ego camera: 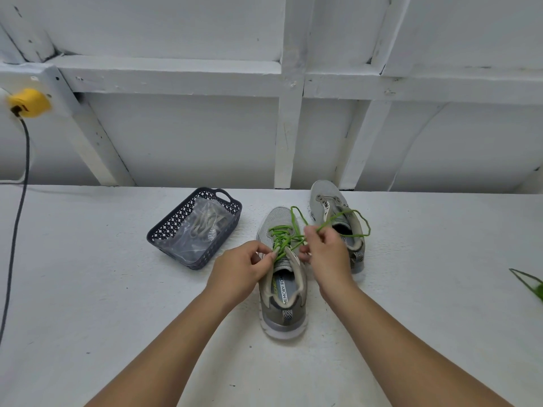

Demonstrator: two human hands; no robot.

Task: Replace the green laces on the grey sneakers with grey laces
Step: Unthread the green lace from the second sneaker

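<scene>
Working the green lace (286, 237) out of the near sneaker (282, 277), mid-counter. Your left hand (239, 270) is pinching a strand at the upper eyelets; your right hand (326, 249) is closed on the loose loops trailing over the far sneaker (338, 218), which appears unlaced. Try loosening each crossing before drawing through, steadying the tongue. Grey laces (202, 223) are waiting, bagged, in the basket (164, 230) toward the counter's back edge.

White bench, white framed wall ahead of you.
You've got a painted bench (88, 289), a wall (182, 136) of studs and panels, and a yellow plug (28, 102) trailing a dark cord (17, 218) at left.
</scene>
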